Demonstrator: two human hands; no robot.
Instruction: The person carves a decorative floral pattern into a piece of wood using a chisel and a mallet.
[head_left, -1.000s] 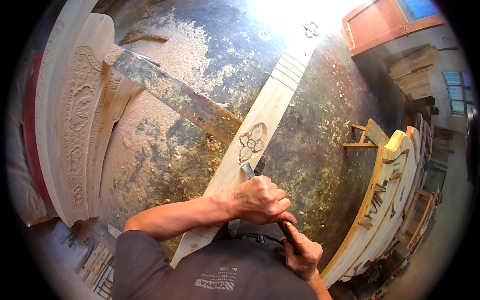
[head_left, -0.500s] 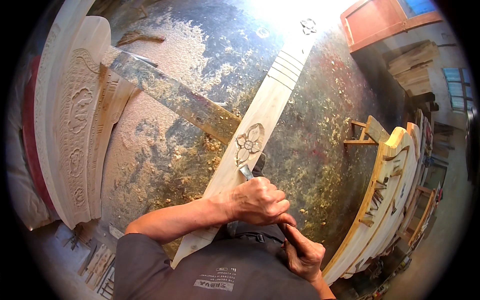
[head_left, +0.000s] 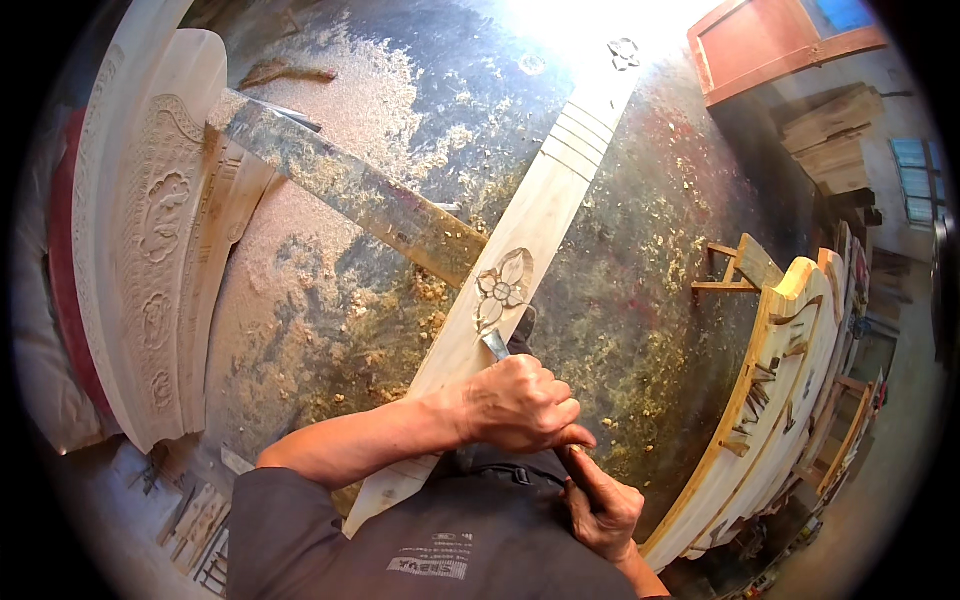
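Note:
A long pale wooden board runs from beside my waist up toward the far bright area. A carved flower with rounded petals marks its near half. My left hand is closed in a fist around a chisel, whose flat metal blade meets the wood at the flower's lowest petal. Behind it, nearer my body, my right hand is closed on the rear of the same chisel. My left forearm lies across the board. The fists hide most of the chisel's length.
A board covered in dust and shavings meets the long board from the left. At left stands a large carved panel. To the right, several tools lie on pale curved wood. Sawdust covers the floor.
The whole view has shifted slightly. Both hands keep their hold on the chisel, and its blade stays by the lowest petal.

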